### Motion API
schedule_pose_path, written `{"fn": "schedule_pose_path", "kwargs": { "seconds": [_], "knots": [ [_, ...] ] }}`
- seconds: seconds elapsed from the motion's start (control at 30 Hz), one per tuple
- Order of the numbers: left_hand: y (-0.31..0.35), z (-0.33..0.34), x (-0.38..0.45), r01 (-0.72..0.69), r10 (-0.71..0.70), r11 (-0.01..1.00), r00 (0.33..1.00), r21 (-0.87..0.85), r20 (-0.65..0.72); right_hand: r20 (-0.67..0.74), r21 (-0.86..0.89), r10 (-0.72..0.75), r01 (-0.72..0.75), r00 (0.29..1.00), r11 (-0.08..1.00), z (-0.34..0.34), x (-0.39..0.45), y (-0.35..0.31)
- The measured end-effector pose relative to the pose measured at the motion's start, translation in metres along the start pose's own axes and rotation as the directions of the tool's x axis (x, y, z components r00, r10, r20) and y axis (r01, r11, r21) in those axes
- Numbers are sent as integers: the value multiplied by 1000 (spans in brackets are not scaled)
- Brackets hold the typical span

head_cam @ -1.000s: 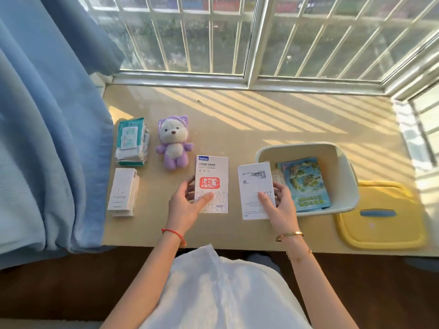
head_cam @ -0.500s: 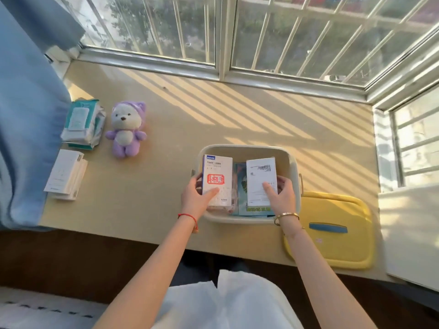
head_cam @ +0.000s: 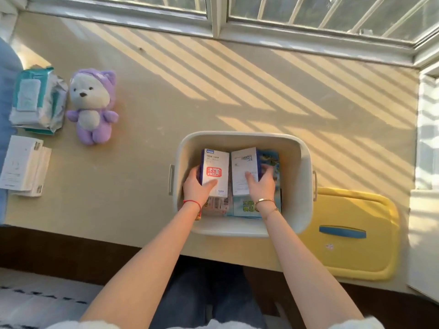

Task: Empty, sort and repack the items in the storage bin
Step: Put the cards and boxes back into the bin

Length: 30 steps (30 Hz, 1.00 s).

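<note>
Desk (head_cam: 237,96): pale surface under the window, striped with sunlight.
Storage bin (head_cam: 301,186): white, open, near the desk's front edge; both hands reach into it.
Yellow lid (head_cam: 356,252): flat on the desk, touching the bin's right side, blue handle on top.
Plush bear (head_cam: 92,108): purple and white, lying on its back, well to the left of the bin.
Wipes pack (head_cam: 38,98): teal and white, just left of the bear.
White boxes (head_cam: 22,166): stacked at the desk's left edge, in front of the wipes.
Blue booklet (head_cam: 269,160): on the bin floor, under the right box.
Red-stamp box (head_cam: 215,170): inside the bin, left side.
White label box (head_cam: 243,169): inside the bin, beside the red-stamp box.
Left hand (head_cam: 197,186): curled round the red-stamp box, thumb on its face.
Right hand (head_cam: 261,184): curled round the white label box, thumb on its face.
</note>
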<state>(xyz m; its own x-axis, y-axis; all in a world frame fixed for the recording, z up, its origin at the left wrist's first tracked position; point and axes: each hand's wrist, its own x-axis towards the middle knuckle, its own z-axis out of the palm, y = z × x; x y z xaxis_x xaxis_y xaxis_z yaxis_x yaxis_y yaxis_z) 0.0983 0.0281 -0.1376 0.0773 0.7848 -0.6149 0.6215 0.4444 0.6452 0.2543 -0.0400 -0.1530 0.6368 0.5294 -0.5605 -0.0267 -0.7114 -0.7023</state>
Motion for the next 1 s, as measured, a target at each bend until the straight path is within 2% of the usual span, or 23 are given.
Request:
{"fn": "schedule_pose_path", "kwargs": {
  "seconds": [0.23,0.37,0.47,0.63,0.77,1.0],
  "knots": [
    [-10,11,18,2,-3,998,1000,57,22,-18,-210,-61,56,998,976,11,10,15],
    [-4,5,14,-89,88,984,996,157,14,-9,-503,-157,131,987,854,2,6,11],
    [6,-9,0,-170,179,946,984,277,-7,-14,-590,-272,212,962,779,-12,-8,-1],
    [27,-49,-52,-374,418,843,908,386,-33,31,-621,-521,425,853,659,-42,-50,-20],
    [31,-95,-103,-479,549,780,832,402,-75,76,-585,-631,546,772,599,-63,-92,-37],
    [-3,-169,-168,-493,610,750,773,441,-174,172,-501,-735,701,656,508,-71,-158,-67]
  ]
}}
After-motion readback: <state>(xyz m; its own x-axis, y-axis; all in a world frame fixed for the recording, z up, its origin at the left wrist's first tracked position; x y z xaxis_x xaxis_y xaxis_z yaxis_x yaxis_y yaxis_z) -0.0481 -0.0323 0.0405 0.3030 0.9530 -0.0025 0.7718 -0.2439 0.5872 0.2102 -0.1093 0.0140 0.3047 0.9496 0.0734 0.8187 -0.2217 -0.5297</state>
